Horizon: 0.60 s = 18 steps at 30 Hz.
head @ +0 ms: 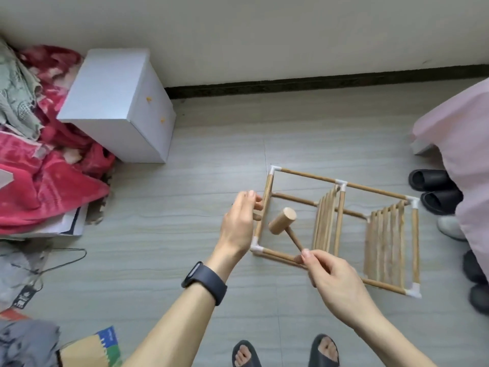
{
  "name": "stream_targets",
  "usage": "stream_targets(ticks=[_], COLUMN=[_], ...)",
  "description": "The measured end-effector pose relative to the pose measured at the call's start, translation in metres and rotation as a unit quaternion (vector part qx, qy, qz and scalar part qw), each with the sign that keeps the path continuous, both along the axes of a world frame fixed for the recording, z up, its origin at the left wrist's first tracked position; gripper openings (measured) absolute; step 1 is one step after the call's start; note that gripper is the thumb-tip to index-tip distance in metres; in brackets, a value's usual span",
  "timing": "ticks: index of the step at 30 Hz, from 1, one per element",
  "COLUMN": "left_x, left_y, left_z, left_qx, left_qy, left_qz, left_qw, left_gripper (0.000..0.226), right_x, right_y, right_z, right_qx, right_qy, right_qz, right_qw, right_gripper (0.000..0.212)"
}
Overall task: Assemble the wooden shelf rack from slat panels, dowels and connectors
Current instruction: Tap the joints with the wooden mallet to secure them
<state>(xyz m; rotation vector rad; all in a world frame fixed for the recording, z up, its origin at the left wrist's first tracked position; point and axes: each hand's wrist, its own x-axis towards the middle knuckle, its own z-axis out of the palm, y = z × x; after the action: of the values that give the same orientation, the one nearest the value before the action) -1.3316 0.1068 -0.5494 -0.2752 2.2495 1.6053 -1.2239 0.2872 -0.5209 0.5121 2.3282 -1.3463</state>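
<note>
A partly built wooden rack (341, 226) stands on the floor at right of centre, made of dowels joined by white corner connectors (274, 170). Two slat panels (385, 242) sit inside its frame. My left hand (239, 223) rests against the rack's left upright dowel (266, 205), fingers curled around a short wooden piece there. My right hand (336, 284) pinches the handle of a small wooden mallet (282, 221), whose head hangs in the air just right of that upright. A dark band is on my left wrist.
A white box (119, 107) stands at the back left beside a heap of red and grey cloth (47, 160). Black slippers (434, 189) and pink bedding (460, 144) lie at the right. My feet in sandals are at the bottom edge.
</note>
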Motion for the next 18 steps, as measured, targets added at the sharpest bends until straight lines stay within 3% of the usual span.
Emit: stream_targets(ticks=[3, 6, 8, 12, 15, 18], left_x=[0.011, 0.030, 0.033, 0.028, 0.038, 0.041], left_y=[-0.024, -0.027, -0.018, -0.009, -0.008, -0.005], left_z=[-0.121, -0.232, -0.286, -0.361, -0.392, -0.411], left_qx=[-0.111, -0.115, -0.089, -0.094, -0.081, -0.073], left_qy=[-0.055, -0.097, -0.075, 0.000, 0.058, 0.097], left_qz=[-0.010, -0.042, -0.027, -0.020, -0.020, 0.018], left_qw=[0.992, 0.988, 0.993, 0.995, 0.995, 0.992], left_gripper=[0.020, 0.042, 0.046, 0.026, 0.060, 0.075], right_x=[-0.001, -0.003, -0.006, -0.018, -0.015, -0.011], right_y=[0.006, 0.005, 0.002, -0.008, -0.010, -0.008], right_z=[-0.101, -0.206, -0.268, -0.356, -0.389, -0.398], right_qx=[0.054, 0.126, 0.147, 0.259, 0.311, 0.370], right_qy=[-0.001, 0.044, 0.093, 0.212, 0.284, 0.361], right_qz=[0.026, 0.072, 0.086, 0.079, 0.048, 0.072], right_qw=[0.998, 0.988, 0.981, 0.939, 0.906, 0.853], right_gripper=[0.020, 0.019, 0.023, 0.022, 0.024, 0.018])
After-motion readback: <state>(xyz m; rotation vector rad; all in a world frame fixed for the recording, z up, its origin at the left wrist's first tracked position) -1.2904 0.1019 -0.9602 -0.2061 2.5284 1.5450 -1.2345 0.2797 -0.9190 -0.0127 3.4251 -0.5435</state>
